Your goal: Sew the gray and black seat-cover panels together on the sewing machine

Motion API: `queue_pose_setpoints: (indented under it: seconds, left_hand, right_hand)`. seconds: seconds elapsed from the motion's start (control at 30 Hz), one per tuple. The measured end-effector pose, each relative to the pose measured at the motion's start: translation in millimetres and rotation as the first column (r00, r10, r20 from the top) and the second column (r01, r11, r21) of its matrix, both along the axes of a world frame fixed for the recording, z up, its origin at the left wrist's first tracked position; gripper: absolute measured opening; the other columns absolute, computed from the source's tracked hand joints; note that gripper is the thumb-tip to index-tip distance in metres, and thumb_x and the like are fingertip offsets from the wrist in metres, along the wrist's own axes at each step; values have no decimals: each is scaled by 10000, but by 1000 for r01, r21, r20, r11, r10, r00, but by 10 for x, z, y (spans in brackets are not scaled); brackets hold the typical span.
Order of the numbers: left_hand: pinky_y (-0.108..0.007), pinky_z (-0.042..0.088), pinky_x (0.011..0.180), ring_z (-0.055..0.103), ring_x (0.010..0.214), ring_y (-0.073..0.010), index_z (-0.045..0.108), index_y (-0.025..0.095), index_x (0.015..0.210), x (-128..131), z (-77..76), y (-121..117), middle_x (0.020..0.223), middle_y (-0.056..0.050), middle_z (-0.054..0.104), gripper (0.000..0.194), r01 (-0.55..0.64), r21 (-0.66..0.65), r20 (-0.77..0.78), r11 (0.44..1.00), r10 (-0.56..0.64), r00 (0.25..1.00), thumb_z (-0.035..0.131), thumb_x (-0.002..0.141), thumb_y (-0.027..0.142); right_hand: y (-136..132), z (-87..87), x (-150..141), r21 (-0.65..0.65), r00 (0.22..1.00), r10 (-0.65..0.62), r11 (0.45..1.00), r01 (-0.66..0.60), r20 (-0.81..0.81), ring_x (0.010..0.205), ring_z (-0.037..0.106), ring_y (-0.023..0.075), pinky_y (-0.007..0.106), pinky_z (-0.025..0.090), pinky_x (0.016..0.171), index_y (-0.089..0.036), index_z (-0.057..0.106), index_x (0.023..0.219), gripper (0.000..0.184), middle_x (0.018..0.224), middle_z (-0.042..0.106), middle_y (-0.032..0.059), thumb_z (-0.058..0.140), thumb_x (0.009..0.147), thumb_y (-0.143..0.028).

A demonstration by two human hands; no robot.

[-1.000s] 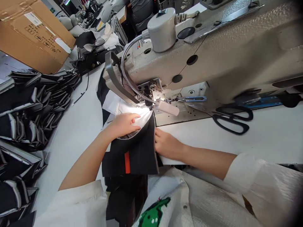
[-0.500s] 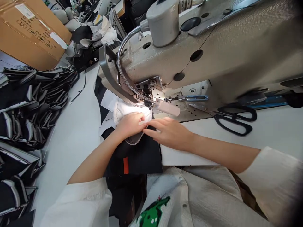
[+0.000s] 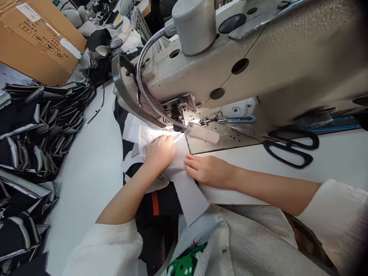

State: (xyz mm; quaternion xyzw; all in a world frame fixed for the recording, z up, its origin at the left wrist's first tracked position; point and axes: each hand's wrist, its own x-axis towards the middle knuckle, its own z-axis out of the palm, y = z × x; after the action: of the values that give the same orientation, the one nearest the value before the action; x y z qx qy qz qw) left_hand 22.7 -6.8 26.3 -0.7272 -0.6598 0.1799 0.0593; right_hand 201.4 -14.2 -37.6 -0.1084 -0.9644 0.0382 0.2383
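Note:
My left hand [image 3: 161,151] is closed, its curled fingers gripping white fabric [image 3: 178,155] just in front of the sewing machine's [image 3: 155,82] lit needle area. At the right edge of that fabric, my right hand [image 3: 208,169] has its fingers pressed together on the material. A pale flap [image 3: 191,199] hangs from the fabric towards my body. Under the work lie black fabric pieces with an orange tab [image 3: 155,203]. The machine's lamp [image 3: 202,132] partly hides the presser foot.
Black-handled scissors [image 3: 290,147] and blue thread snips [image 3: 237,119] rest right of the needle. Stacked black-and-grey pieces [image 3: 43,134] line the left of the white table [image 3: 83,168]. A cardboard box [image 3: 40,42] stands behind them.
My hands, touching before, are now apart, the right one moved right and slightly down. More white fabric is spread between them, and a pale flap now hangs towards me.

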Motion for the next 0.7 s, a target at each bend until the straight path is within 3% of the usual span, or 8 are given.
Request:
queue_pose_setpoints:
  seconds: [0.07,0.13,0.27,0.4,0.7]
  left_hand:
    - [-321,451,685,580,882,-241,603,173,963,37,-35,-68,942,-94,609,218,167,37,26,985,-168,985,396,894,183]
    - [-313,433,673,554,838,-226,623,180,932,81,-84,-136,878,-80,591,220,235,80,45,969,-239,970,406,898,169]
    - [-299,425,692,524,808,-206,649,187,992,60,-166,-172,818,-59,559,262,210,161,169,964,-237,957,403,907,155]
    - [-292,434,723,517,832,-201,636,181,1102,-60,-177,-109,845,-59,556,321,190,147,260,971,-223,940,391,900,132]
    - [-314,426,724,516,848,-220,648,205,1101,-97,-94,-90,858,-65,561,355,213,125,232,969,-238,943,400,864,113]
  right_hand:
    - [5,-54,38,78,999,-12,997,14,-33,1062,576,235,313,523,794,-72,626,895,292,1000,640,158,340,889,-12]
    - [0,-96,41,114,999,-4,993,9,-46,1079,575,236,311,525,825,-62,629,900,298,1011,638,164,335,889,-13]
    - [-19,-128,20,43,999,2,999,0,-43,1128,552,250,296,545,797,-65,626,910,281,1044,624,165,348,890,-23]
    - [-39,-130,-9,-31,999,-29,999,29,-15,1160,531,237,302,559,779,-90,616,952,282,1083,610,156,341,911,-42]
    - [-38,-115,-16,-52,996,-19,999,14,-84,1159,545,244,313,541,888,-61,641,937,304,1057,641,142,339,909,-40]
